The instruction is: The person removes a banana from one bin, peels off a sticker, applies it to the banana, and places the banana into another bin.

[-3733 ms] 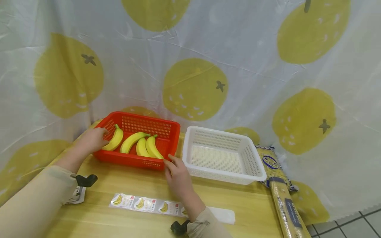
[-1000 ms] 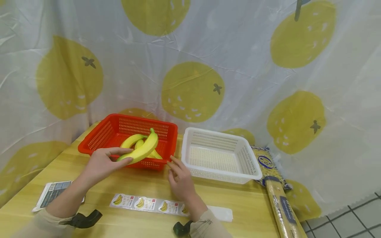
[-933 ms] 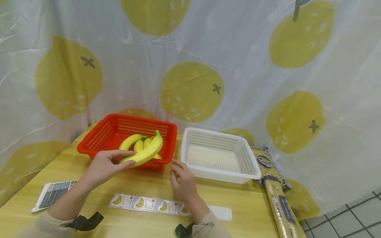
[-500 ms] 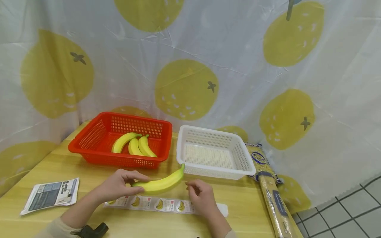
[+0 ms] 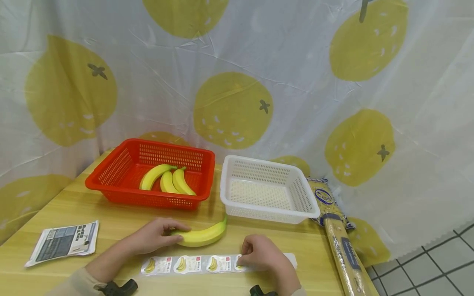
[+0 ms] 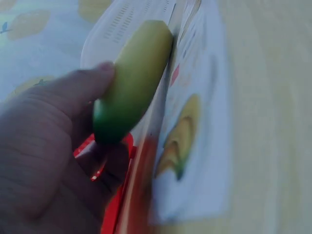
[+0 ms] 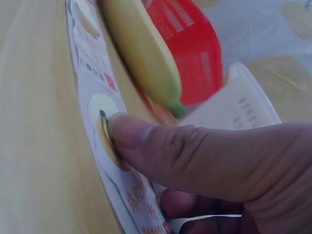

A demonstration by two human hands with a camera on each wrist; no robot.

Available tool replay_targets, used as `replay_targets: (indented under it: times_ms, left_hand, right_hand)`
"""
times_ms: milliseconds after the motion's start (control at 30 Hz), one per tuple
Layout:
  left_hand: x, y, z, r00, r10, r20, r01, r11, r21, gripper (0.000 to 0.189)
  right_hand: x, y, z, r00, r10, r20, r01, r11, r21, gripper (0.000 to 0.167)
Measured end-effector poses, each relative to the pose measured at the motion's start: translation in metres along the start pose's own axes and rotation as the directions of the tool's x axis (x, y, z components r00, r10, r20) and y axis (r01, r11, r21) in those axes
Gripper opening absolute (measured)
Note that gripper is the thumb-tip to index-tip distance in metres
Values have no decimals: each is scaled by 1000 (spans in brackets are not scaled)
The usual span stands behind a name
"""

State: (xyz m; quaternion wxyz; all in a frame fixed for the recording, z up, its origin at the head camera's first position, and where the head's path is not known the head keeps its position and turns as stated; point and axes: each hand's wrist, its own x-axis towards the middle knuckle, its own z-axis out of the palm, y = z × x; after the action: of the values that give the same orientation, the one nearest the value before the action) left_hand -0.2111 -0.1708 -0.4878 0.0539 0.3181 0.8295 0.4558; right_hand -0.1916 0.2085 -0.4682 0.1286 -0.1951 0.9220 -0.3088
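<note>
Wooden tabletop [image 5: 185, 284] below, the held banana [image 5: 201, 237] runs sideways, stem end [image 5: 225, 220] at right.

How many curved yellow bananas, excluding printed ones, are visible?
4: one banana held by the left hand; three bananas in the red perforated plastic basket, whose front wall may hide more.

Head view: right hand [image 5: 262, 251] covers part of sticker strip [image 5: 205, 264]; left hand [image 5: 156, 235] partly hides banana's [image 5: 203, 237] left end; long pasta pack [image 5: 342, 250] cut off by bottom edge; fine print on packet [image 5: 64, 242] illegible.
</note>
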Motion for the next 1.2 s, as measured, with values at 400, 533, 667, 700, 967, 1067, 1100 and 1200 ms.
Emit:
replay_targets:
  times_ms: [400,533,667,700,967,1067,1100,1200]
  left_hand:
    - [0,-2,0,1000,0,-20,3,987,159,34]
    - [-2,3,1,996,59,-62,-43,971,236,34]
    - [-8,9,-3,979,112,-172,-41,928,371,32]
    - [-10,10,-5,974,119,-190,-36,918,394,30]
    - [-23,10,-16,999,-49,25,38,944,329,41]
    - [-24,10,-14,989,-100,105,66,955,290,40]
    - [-24,10,-13,988,-102,118,66,958,278,39]
    - [-23,12,-11,987,-97,129,62,965,254,36]
  right_hand:
    - [-3,7,-13,999,-25,46,23,999,29,25]
    - [-3,9,-14,998,-29,60,25,998,64,26]
    - [-2,10,-14,997,-29,71,23,996,81,27]
    - [-2,10,-14,997,-30,73,24,997,79,27]
    - [0,11,-14,998,-10,68,5,998,70,26]
    - [0,13,-13,998,-6,66,2,998,64,25]
    - [0,13,-13,998,-3,64,-1,998,66,25]
    - [3,8,-9,1000,-19,17,18,998,66,22]
